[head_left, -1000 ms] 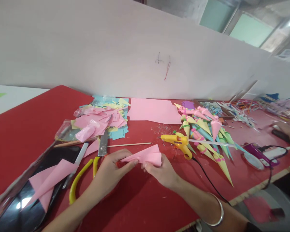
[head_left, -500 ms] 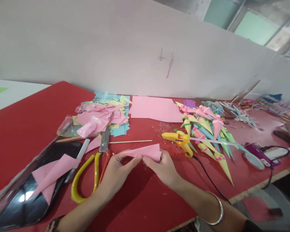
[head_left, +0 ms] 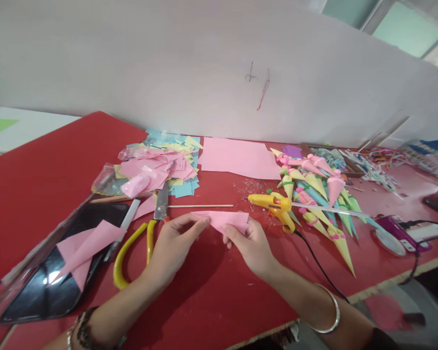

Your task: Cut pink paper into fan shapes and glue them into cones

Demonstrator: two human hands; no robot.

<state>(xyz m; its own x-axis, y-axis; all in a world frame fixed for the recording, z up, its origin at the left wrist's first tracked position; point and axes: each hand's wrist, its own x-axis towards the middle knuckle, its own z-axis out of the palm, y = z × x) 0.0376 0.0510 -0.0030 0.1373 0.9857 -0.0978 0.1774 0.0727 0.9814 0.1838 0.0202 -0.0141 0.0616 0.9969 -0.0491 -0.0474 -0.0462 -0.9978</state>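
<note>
Between my two hands is a folded piece of pink paper [head_left: 228,219], narrow at its left tip and wider at the right. My left hand [head_left: 180,240] pinches the narrow end between thumb and fingers. My right hand [head_left: 250,243] holds the wide end, thumb on the near face and fingertips showing below. Just left of my left hand lie large scissors with yellow handles [head_left: 122,262]. A thin wooden stick [head_left: 200,206] lies beyond the paper. To the right rests a yellow glue gun [head_left: 273,204] with a clear glue stick in its back.
Small pink, yellow and blue papers [head_left: 156,165] are heaped at the back left, beside a large pink sheet [head_left: 241,158]. Decorated paper cones [head_left: 316,187] pile up at the right. A black glossy case [head_left: 58,287] lies at the left, a purple power strip [head_left: 394,233] far right.
The pink paper has turned in my hands, and its lower edge now slopes down toward my right thumb. My right fingers have moved beneath it. The view has shifted slightly.
</note>
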